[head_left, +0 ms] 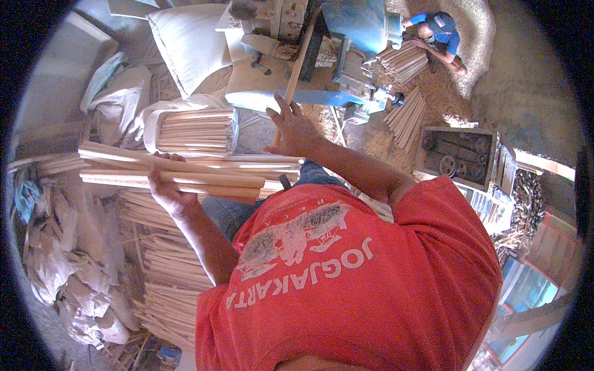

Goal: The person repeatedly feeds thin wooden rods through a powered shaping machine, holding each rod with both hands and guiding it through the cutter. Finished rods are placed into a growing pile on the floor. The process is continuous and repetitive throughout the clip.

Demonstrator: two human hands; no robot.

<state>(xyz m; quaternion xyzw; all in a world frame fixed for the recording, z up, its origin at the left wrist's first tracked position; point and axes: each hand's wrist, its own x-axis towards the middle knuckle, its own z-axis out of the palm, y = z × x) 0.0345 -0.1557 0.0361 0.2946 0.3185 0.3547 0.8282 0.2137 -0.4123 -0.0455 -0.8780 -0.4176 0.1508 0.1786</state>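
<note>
My left hand [168, 188] is closed around several long pale wooden sticks [216, 179], held level in front of my left side. My right hand [294, 131] lies over a single wooden stick [299, 68], its fingers partly spread and curled around it; the palm side is hidden. This stick slants up across the blue metal edge [315, 97] of a woodworking machine [356, 28] and runs in beside its dark guide. Below the held sticks, close to my legs, more wooden sticks [275, 162] lie in a stack.
A white container of sticks [193, 131] stands left of the machine, near a white sack [189, 46]. Stacked sticks [173, 266] fill the lower left. At upper right a person [440, 34] in blue handles sticks [403, 63] amid sawdust. A box with pulleys [455, 157] stands right.
</note>
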